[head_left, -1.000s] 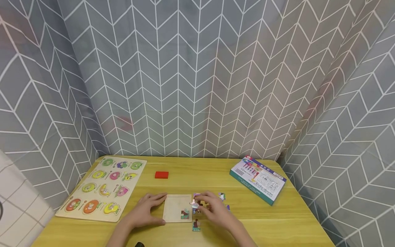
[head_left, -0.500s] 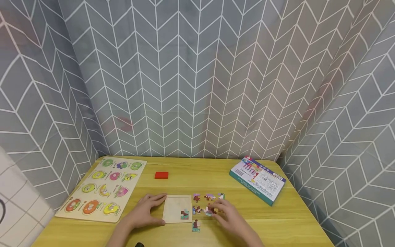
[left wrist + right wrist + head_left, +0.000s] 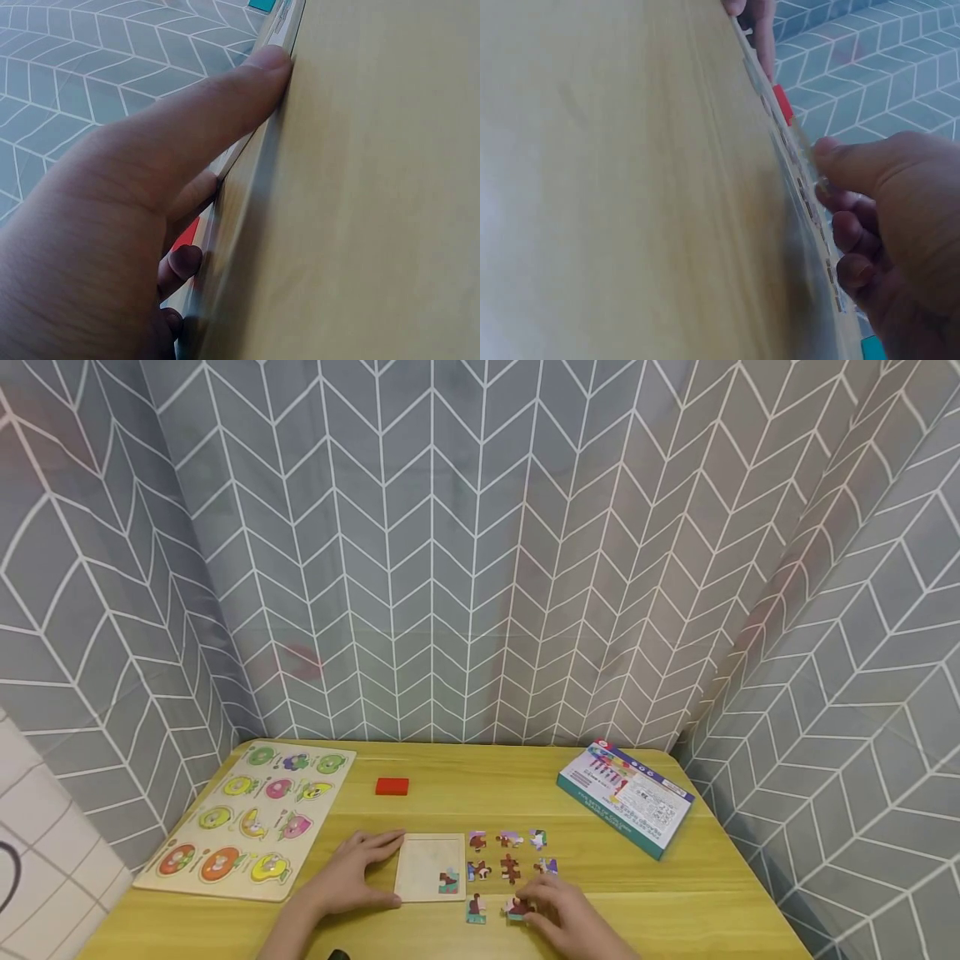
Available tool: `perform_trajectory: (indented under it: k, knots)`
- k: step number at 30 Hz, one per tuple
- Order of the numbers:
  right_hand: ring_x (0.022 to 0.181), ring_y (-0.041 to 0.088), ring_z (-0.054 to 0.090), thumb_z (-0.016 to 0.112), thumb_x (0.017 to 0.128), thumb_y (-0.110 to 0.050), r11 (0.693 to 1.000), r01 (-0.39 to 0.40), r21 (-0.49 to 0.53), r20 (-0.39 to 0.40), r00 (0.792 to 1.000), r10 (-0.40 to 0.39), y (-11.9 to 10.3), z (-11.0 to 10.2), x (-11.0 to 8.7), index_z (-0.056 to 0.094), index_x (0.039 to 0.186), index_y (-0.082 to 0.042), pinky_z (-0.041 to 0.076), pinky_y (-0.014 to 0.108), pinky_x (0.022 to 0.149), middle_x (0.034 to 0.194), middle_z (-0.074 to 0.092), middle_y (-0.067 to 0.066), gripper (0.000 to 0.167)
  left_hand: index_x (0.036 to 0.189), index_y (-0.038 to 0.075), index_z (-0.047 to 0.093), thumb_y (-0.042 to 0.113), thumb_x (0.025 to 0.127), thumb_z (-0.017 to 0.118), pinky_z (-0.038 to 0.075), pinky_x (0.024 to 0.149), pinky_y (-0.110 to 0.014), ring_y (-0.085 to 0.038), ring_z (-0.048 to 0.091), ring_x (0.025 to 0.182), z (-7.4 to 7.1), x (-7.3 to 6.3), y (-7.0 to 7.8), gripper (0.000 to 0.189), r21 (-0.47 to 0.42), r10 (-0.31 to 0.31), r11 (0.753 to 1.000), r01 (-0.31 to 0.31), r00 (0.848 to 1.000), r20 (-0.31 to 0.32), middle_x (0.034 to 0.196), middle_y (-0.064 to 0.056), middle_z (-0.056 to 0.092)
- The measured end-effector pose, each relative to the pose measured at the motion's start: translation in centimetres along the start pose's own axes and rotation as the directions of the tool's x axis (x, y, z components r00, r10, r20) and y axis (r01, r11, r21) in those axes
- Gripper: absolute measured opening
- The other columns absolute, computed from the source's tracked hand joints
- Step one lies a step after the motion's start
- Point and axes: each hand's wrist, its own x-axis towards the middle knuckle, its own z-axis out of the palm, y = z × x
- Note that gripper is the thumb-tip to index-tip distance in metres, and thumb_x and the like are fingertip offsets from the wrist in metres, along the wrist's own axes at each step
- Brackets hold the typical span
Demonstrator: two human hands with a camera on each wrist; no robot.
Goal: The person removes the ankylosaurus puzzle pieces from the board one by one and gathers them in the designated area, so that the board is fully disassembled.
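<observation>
My left hand [image 3: 351, 875] rests at the left side of a shallow square wooden puzzle tray [image 3: 420, 864], fingers spread along its edge. Its thumb [image 3: 232, 97] stretches straight in the left wrist view. In the tray's lower right corner lies one jigsaw piece [image 3: 448, 882]. To the tray's right, my right hand [image 3: 567, 917] pinches another jigsaw piece [image 3: 514, 909] by its right side, low over the table; whether it touches the wood I cannot tell. Near it lie a brown piece [image 3: 510, 869], a brown-and-teal piece [image 3: 476, 908] and several others.
A board with fruit shapes [image 3: 247, 818] lies at the left. A small red block [image 3: 392, 787] sits behind the tray. At the back right is a teal and purple box [image 3: 630, 797]. A patterned curtain [image 3: 450, 568] hangs behind the table [image 3: 675, 910].
My right hand has moved right and then toward the table's front, carrying a puzzle piece from beside the tray to the front row. The left hand stays at the tray.
</observation>
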Motion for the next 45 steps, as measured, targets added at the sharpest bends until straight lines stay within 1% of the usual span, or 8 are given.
perform_trajectory:
  k: [3,6,12,15,17,21,28,45]
  knots:
    - [0.101,0.002,0.059,0.071,0.101,-0.028,0.998,0.031,0.05,0.002,1.0,-0.031,0.6,0.3,-0.1,0.076,0.122,-0.015,0.055,0.028,0.089,0.117,0.069,-0.005,0.025,0.157,0.021,0.055,0.069,0.077,0.085,0.044,0.101,-0.046,-0.014,0.044,0.12,-0.1,0.0,0.1,0.098,-0.006,0.0,1.0,0.0,1.0,-0.001,0.162,0.008,0.051]
    - [0.096,0.0,0.057,0.072,0.101,-0.027,0.995,0.04,0.094,-0.002,0.999,-0.04,1.2,0.6,-0.2,0.076,0.122,-0.012,0.054,0.025,0.083,0.116,0.069,-0.003,0.025,0.157,0.02,0.055,0.07,0.077,0.084,0.045,0.102,-0.047,-0.014,0.044,0.12,-0.1,-0.1,0.1,0.099,-0.007,0.006,1.0,-0.006,1.0,-0.003,0.162,0.007,0.051]
    - [0.101,0.0,0.057,0.072,0.102,-0.025,0.992,0.086,0.094,-0.017,0.996,-0.084,1.8,1.0,-0.3,0.077,0.121,-0.012,0.052,0.026,0.083,0.116,0.067,-0.004,0.023,0.157,0.018,0.056,0.073,0.077,0.082,0.044,0.101,-0.046,-0.013,0.044,0.12,-0.1,-0.1,0.0,0.1,0.001,0.025,1.0,-0.025,1.0,-0.005,0.162,0.006,0.051]
    - [0.099,0.001,0.055,0.074,0.101,-0.025,0.991,0.08,0.111,-0.012,0.997,-0.079,1.8,0.8,-0.4,0.076,0.123,-0.011,0.05,0.025,0.081,0.117,0.066,-0.003,0.026,0.157,0.018,0.056,0.072,0.077,0.082,0.044,0.102,-0.046,-0.013,0.044,0.121,0.0,0.0,0.0,0.1,-0.002,0.025,1.0,-0.025,1.0,-0.005,0.162,0.006,0.051]
    - [0.097,0.0,0.053,0.075,0.1,-0.025,0.989,0.057,0.135,-0.008,0.998,-0.057,1.6,0.8,-0.4,0.076,0.124,-0.011,0.049,0.025,0.08,0.117,0.065,-0.004,0.028,0.157,0.018,0.055,0.072,0.077,0.082,0.044,0.101,-0.046,-0.013,0.044,0.12,0.0,0.0,0.0,0.1,-0.004,0.022,1.0,-0.022,1.0,-0.004,0.162,0.006,0.051]
    - [0.094,-0.001,0.052,0.075,0.1,-0.024,0.99,0.05,0.134,-0.024,0.999,-0.047,1.6,0.9,-0.4,0.075,0.123,-0.011,0.049,0.023,0.079,0.116,0.066,-0.004,0.027,0.157,0.019,0.055,0.072,0.077,0.083,0.044,0.101,-0.045,-0.012,0.044,0.119,0.0,0.0,0.0,0.1,-0.002,0.017,1.0,-0.017,1.0,-0.006,0.162,0.007,0.051]
    - [0.092,-0.001,0.052,0.074,0.1,-0.022,0.986,0.115,0.119,-0.06,0.992,-0.109,1.7,1.3,-0.4,0.075,0.122,-0.011,0.05,0.022,0.076,0.114,0.068,-0.002,0.024,0.156,0.018,0.056,0.072,0.077,0.082,0.044,0.101,-0.046,-0.012,0.044,0.119,-0.1,-0.1,0.0,0.099,-0.003,0.026,1.0,-0.026,1.0,-0.009,0.162,0.006,0.052]
    - [0.094,0.001,0.054,0.073,0.102,-0.02,0.986,0.119,0.119,-0.05,0.992,-0.114,1.7,1.1,-0.4,0.075,0.124,-0.012,0.051,0.024,0.079,0.117,0.069,0.0,0.024,0.157,0.019,0.055,0.07,0.077,0.084,0.044,0.1,-0.046,-0.014,0.043,0.12,-0.1,-0.1,0.1,0.099,-0.003,0.006,1.0,-0.006,1.0,-0.001,0.163,0.006,0.05]
